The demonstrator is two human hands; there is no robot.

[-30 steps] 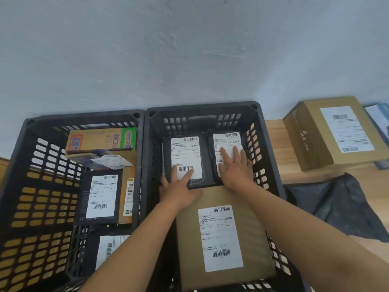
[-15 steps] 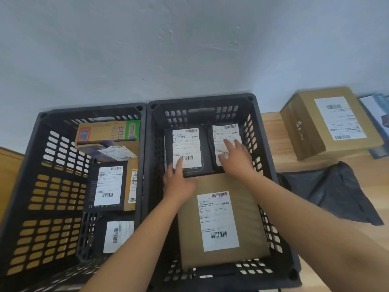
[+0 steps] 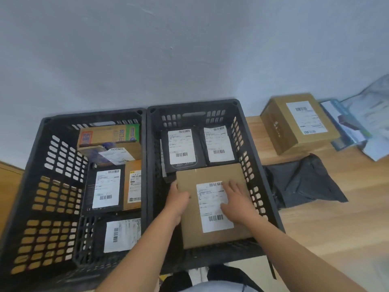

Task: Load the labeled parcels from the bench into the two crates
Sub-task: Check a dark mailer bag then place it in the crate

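Two black slotted crates stand side by side: the left crate and the right crate. The right one holds two black labeled parcels at the back and a flat brown parcel in front. My left hand curls around the brown parcel's left edge near its far corner. My right hand lies flat on its white label with fingers spread. The left crate holds several labeled parcels, among them a colourful carton and a black box.
On the wooden bench to the right sit a brown labeled box, a crumpled black poly bag and blue-and-white packets at the far right. A grey wall stands right behind the crates.
Both hands have drawn back from the two black parcels at the back of the right crate onto the brown parcel in front. The view has tilted up and left.
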